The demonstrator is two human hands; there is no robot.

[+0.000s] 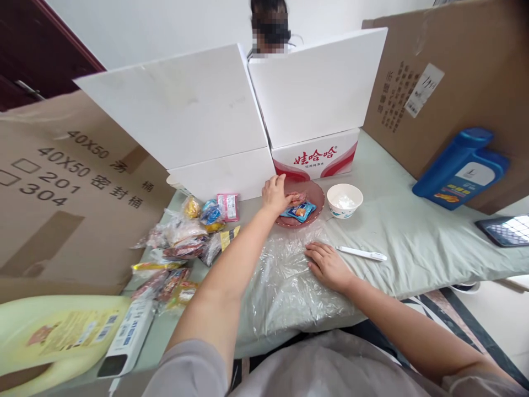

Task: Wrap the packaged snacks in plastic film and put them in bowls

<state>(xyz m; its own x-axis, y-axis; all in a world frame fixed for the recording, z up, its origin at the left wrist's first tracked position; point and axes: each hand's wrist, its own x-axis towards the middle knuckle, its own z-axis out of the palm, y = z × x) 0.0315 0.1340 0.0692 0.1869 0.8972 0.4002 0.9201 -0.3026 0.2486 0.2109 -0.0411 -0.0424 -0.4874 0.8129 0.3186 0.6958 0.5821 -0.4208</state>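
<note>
My left hand (pixel 274 196) is at the left rim of a translucent pink plate (pixel 319 194), with the thumb over the inside and the fingers along the far left edge; it appears to grip the rim. On the plate lie a blue snack packet (pixel 301 212) and a reddish packet (pixel 298 197), the latter close to my thumb. My right hand (pixel 329 266) rests palm down, fingers stretched out, on a clear plastic sheet (pixel 276 292) covering the table's front. A white utility knife (pixel 361 253) lies just right of its fingers.
Right of the plate stands a paper bowl (pixel 345 203) with white contents. Wrapped snacks (pixel 185 237) are heaped at left. White box panels (pixel 314 94) rise behind; a person (pixel 269 27) is beyond. Cardboard boxes (pixel 61 204) flank the table. A blue bottle (pixel 460 171) and a phone (pixel 506 229) are at right.
</note>
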